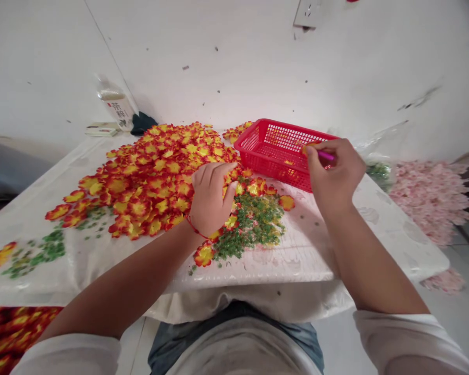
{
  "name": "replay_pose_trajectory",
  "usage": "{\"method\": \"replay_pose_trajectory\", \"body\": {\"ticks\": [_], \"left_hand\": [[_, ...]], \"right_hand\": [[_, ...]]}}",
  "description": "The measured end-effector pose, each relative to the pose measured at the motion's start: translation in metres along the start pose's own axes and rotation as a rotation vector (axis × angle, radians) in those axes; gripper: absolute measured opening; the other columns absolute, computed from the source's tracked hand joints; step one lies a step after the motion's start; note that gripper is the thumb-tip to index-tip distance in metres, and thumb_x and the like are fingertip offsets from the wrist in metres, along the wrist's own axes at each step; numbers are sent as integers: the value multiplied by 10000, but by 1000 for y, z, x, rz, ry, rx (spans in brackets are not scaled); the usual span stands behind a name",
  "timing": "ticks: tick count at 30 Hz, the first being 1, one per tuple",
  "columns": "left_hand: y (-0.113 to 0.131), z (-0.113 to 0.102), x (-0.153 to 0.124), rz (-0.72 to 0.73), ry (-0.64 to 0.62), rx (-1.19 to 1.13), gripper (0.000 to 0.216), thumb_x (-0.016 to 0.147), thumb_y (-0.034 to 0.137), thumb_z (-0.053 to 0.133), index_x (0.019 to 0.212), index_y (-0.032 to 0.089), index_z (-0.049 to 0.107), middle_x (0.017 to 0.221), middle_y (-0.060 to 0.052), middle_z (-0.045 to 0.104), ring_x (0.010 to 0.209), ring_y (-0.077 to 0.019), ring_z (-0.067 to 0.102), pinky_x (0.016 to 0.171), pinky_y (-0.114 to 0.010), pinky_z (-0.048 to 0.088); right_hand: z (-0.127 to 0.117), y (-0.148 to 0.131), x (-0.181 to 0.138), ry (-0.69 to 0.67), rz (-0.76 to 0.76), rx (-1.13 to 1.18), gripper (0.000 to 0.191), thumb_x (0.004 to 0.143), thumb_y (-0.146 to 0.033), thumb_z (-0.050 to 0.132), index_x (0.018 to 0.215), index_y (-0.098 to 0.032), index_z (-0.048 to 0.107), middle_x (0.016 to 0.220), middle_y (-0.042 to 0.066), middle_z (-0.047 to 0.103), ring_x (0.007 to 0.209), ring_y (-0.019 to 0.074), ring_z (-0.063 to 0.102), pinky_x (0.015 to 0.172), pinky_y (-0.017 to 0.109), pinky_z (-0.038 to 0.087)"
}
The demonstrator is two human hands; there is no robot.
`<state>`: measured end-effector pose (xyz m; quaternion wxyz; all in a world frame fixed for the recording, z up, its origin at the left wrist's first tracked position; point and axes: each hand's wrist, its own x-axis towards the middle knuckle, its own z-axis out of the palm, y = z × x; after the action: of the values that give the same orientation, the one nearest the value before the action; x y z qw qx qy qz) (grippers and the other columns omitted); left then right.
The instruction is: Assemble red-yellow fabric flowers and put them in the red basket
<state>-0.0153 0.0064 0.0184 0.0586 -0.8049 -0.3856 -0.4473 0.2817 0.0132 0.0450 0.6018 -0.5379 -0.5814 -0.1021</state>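
Remote feed, I log: white-covered table (305, 255). Red-yellow flower heap (156, 182) left of the red basket (254, 160). Green sprigs (254, 224) on the basket's near side. Left hand (211, 198) near-left of basket, over flowers, thumb spread from fingers; contact I can't tell. Right hand (336, 174) at basket's right end, pinching a purple rod (326, 155); orange-yellow piece (305, 149) at the fingertips.

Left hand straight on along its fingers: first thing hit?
Likely the left end of the red basket; depth is unclear, so if the left hand is low, flowers in between could come first.
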Motion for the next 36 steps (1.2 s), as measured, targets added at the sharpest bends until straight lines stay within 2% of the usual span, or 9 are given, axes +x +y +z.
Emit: {"method": "replay_pose_trajectory", "body": {"ticks": [2, 7, 12, 16, 18, 24, 27, 31, 36], "left_hand": [[2, 1, -1, -27, -33, 27, 382, 1125, 232, 586, 1506, 242, 613, 1441, -131, 742, 1364, -331, 651, 1199, -508, 449], [4, 6, -3, -65, -165, 43, 472, 1052, 75, 575, 1493, 234, 637, 1436, -142, 741, 1390, -363, 620, 1163, -530, 418], [0, 8, -3, -80, -226, 23, 396, 1069, 93, 601, 1424, 248, 683, 1379, -134, 762, 1375, -374, 616, 1136, -542, 409], [-1, 9, -4, -57, -289, 0, 187, 1108, 183, 641, 1252, 247, 742, 1280, -104, 791, 1296, -346, 648, 1133, -539, 398], [-1, 10, -5, -31, -327, -14, 132, 1116, 194, 648, 1179, 245, 753, 1240, -88, 801, 1263, -328, 659, 1130, -534, 395], [-1, 10, -7, 8, -406, -27, 101, 1003, 236, 830, 1059, 230, 746, 1243, -83, 795, 1274, -334, 657, 1135, -552, 407], [-2, 12, -9, 4, -458, -10, 196, 932, 228, 911, 1026, 228, 739, 1265, -84, 788, 1294, -347, 648, 1159, -569, 405], [-4, 13, -10, 5, -478, -33, 112, 1010, 208, 856, 989, 235, 750, 1197, -66, 796, 1261, -327, 661, 1138, -538, 421], [-9, 16, -8, -4, -436, -101, 40, 1086, 258, 802, 1111, 252, 771, 1133, -47, 849, 1144, -293, 728, 1090, -490, 460]], "right_hand": [[-3, 17, 10, 12, -81, -182, 74, 986, -220, 753, 922, -256, 749, 866, 52, 746, 856, 264, 722, 876, 467, 616], [0, 36, 12, -91, -95, -276, 114, 1070, -292, 676, 957, -281, 683, 1049, 139, 722, 1026, 348, 690, 961, 563, 600], [1, 25, 5, -80, 36, -260, 100, 1139, -296, 543, 1087, -273, 625, 930, 101, 696, 870, 309, 683, 872, 512, 573], [0, 10, -2, -113, -80, -137, 70, 1094, -277, 626, 1163, -278, 633, 1112, 99, 770, 987, 275, 751, 927, 478, 603], [0, 3, -8, -118, -89, -73, 160, 1051, -286, 685, 1203, -271, 636, 1084, 71, 774, 912, 248, 758, 831, 433, 610], [5, -11, -18, -218, -43, 41, 57, 1042, -260, 666, 1094, -281, 655, 922, 38, 763, 801, 250, 751, 723, 410, 573], [5, -13, -19, -225, -39, 58, 58, 1031, -262, 686, 1069, -288, 650, 906, 36, 751, 781, 261, 742, 704, 418, 559], [1, -15, -19, -188, -32, 57, 48, 1074, -271, 669, 1055, -312, 655, 922, 36, 754, 796, 266, 744, 735, 428, 575], [-1, -19, -24, -215, -106, 107, 57, 1113, -321, 654, 1057, -316, 662, 962, 43, 774, 839, 257, 760, 762, 429, 603]]}}
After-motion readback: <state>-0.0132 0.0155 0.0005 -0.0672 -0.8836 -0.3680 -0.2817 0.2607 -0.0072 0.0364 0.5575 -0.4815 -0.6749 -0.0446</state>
